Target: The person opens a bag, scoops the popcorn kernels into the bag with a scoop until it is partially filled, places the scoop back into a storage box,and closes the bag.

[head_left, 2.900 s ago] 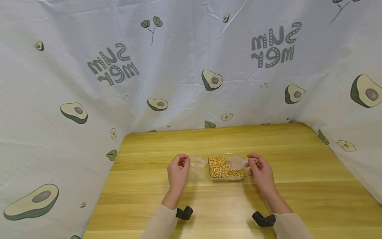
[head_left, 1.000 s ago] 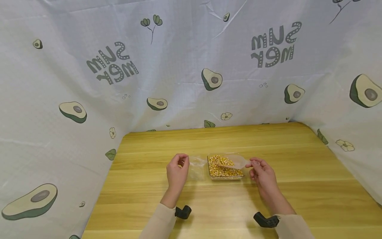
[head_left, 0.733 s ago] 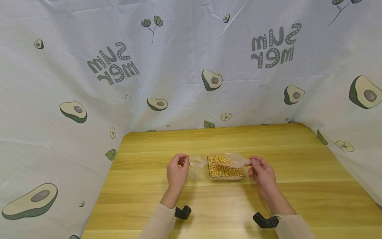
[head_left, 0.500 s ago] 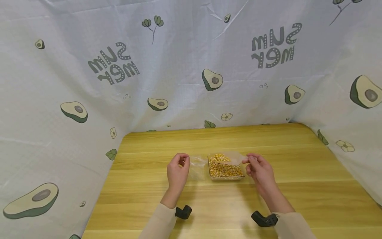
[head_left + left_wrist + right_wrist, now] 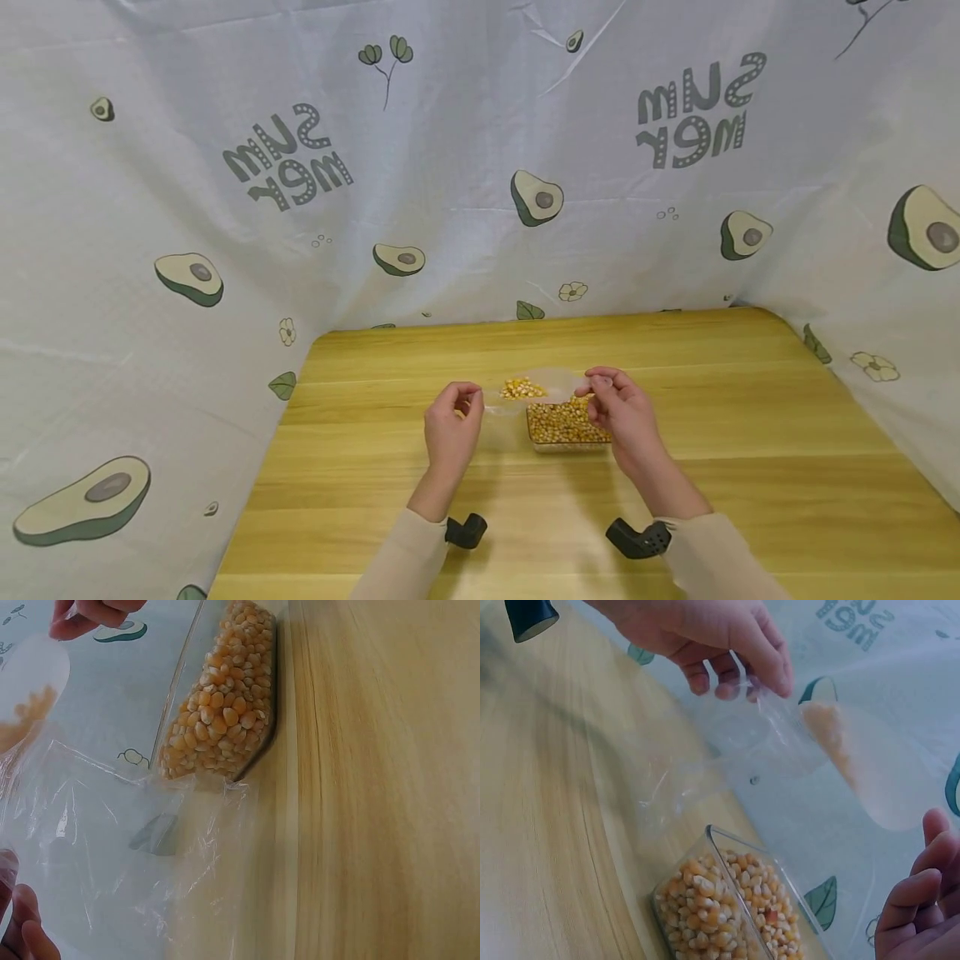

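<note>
My left hand point(image 5: 452, 429) pinches the rim of a clear plastic bag point(image 5: 112, 847), which hangs thin and flat in the left wrist view. Between the thumb and fingers of my right hand point(image 5: 632, 423) is the handle of a translucent scoop point(image 5: 558, 383). Corn kernels point(image 5: 522, 388) lie heaped toward the scoop's front end. In the right wrist view the scoop's tip overlaps the bag's mouth point(image 5: 780, 724). Below the scoop stands a clear rectangular container point(image 5: 570, 447), well filled with corn kernels.
All of this is on or above a wooden table point(image 5: 540, 500). A pale curtain point(image 5: 450, 167) printed with avocados stands behind the table and along both sides. Each wrist carries a black camera mount, such as the right one point(image 5: 637, 540).
The scoop first lay in the corn, then came up loaded with kernels. My right hand has since moved it left and up, out of the container to the bag's mouth. My left hand stays nearly still.
</note>
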The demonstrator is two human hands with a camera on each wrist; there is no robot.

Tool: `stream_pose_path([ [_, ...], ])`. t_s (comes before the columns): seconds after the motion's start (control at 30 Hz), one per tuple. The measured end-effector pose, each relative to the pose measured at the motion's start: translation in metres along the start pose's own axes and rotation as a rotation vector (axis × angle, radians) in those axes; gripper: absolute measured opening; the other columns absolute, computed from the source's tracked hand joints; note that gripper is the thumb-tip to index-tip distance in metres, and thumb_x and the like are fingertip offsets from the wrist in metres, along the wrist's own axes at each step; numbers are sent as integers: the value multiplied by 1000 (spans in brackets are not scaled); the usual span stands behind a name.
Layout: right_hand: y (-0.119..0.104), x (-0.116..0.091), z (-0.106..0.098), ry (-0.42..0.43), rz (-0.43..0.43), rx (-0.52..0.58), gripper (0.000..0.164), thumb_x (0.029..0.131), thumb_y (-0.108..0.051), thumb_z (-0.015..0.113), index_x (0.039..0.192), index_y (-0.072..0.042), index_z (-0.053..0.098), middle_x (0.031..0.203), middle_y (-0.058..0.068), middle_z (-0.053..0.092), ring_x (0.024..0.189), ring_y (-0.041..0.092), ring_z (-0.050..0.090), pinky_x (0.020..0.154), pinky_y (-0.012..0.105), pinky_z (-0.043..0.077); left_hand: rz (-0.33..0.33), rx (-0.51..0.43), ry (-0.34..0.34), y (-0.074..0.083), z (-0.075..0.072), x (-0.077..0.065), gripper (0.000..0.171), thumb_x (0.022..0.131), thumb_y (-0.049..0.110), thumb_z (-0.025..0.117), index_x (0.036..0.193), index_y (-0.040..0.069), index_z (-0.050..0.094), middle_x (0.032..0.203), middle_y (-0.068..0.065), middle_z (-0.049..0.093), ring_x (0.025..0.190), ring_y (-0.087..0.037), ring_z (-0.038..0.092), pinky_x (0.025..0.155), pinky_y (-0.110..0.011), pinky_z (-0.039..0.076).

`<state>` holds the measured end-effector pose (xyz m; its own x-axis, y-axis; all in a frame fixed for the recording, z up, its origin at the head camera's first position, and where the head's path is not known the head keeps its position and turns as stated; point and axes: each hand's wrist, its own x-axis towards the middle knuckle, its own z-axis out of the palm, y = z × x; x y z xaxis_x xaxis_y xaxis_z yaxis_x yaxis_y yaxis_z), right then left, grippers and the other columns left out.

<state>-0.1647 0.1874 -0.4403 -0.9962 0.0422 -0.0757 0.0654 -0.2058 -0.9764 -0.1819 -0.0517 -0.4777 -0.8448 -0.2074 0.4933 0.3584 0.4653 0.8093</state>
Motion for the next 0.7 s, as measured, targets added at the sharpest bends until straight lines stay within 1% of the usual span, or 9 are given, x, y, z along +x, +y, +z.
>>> stream_pose_path([
  [0.23, -2, 4, 13, -9, -6, -62, 19, 105, -28, 50, 114, -11, 54, 82, -12, 69, 60, 6, 50, 57, 21, 42, 12, 9, 4, 2, 0, 2, 5, 91, 9, 69, 89, 11, 73, 76, -1, 70, 63, -9, 58, 50, -17, 41],
  [0.53, -3, 5, 14, -16, -23, -117, 20, 106, -28, 49, 113, -11, 55, 83, -12, 70, 61, 6, 50, 56, 21, 43, 10, 18, -11, 1, 2, 3, 4, 92, 12, 69, 90, 11, 72, 77, -1, 70, 63, -10, 59, 52, -18, 43],
  [0.7, -3, 6, 15, -22, -52, -135, 22, 106, -28, 50, 114, -9, 56, 82, -12, 71, 61, 6, 50, 56, 21, 43, 16, 32, -16, 1, 2, 3, 7, 93, 14, 69, 89, 10, 72, 77, -1, 69, 62, -10, 59, 54, -19, 44],
])
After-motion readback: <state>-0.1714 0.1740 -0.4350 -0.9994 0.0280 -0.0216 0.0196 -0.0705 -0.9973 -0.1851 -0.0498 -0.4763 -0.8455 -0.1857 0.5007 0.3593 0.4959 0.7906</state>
